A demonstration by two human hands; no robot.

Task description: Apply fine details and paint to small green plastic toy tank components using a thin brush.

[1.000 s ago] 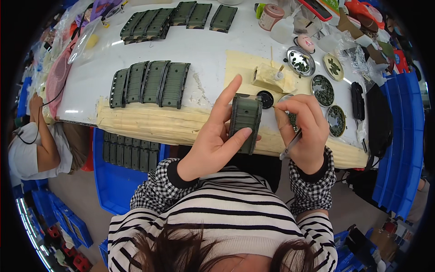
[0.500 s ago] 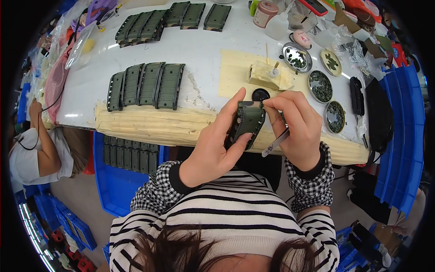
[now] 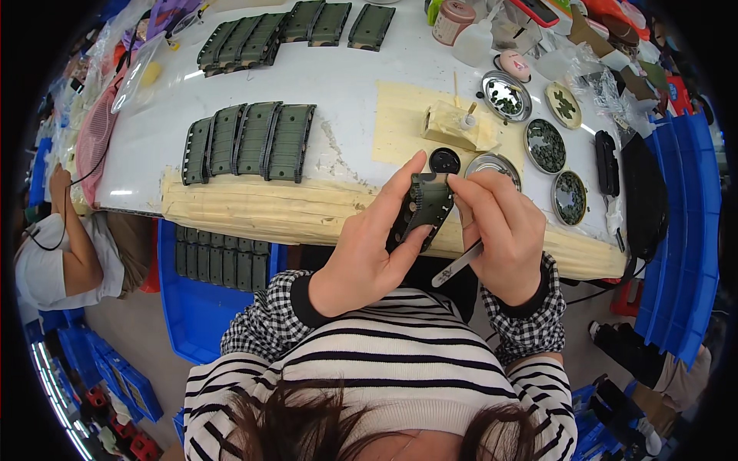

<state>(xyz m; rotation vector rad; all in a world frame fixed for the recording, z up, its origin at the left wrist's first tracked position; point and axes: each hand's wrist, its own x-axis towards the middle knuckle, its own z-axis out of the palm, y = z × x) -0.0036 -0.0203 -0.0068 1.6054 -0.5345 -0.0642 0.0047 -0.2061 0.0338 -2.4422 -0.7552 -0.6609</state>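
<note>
My left hand (image 3: 361,250) holds a dark green, curved, ribbed plastic piece (image 3: 434,201) upright between thumb and fingers, with camouflage patches on its edges. My right hand (image 3: 507,238) has a pair of flat metal tweezers (image 3: 459,263) tucked in its palm, the broad end sticking out below. Its thumb and forefinger meet at the piece's upper right edge; whether they pinch a tiny part there is too small to tell. Just beyond the piece sits a round black cap (image 3: 444,161), and a metal dish (image 3: 490,159) lies partly hidden behind my right hand.
Several similar green pieces (image 3: 250,142) lie at left, others (image 3: 315,23) farther back. Dishes of small green bits (image 3: 545,146) stand at right, beside a tape-wrapped block (image 3: 450,132). A blue bin (image 3: 184,319) below the edge holds more pieces. Another person's arm (image 3: 81,257) is at far left.
Both hands have shifted slightly, the piece moving a little right. My right fingers sit lower on its edge, and the tweezers' end has swung left. More of the metal dish behind shows.
</note>
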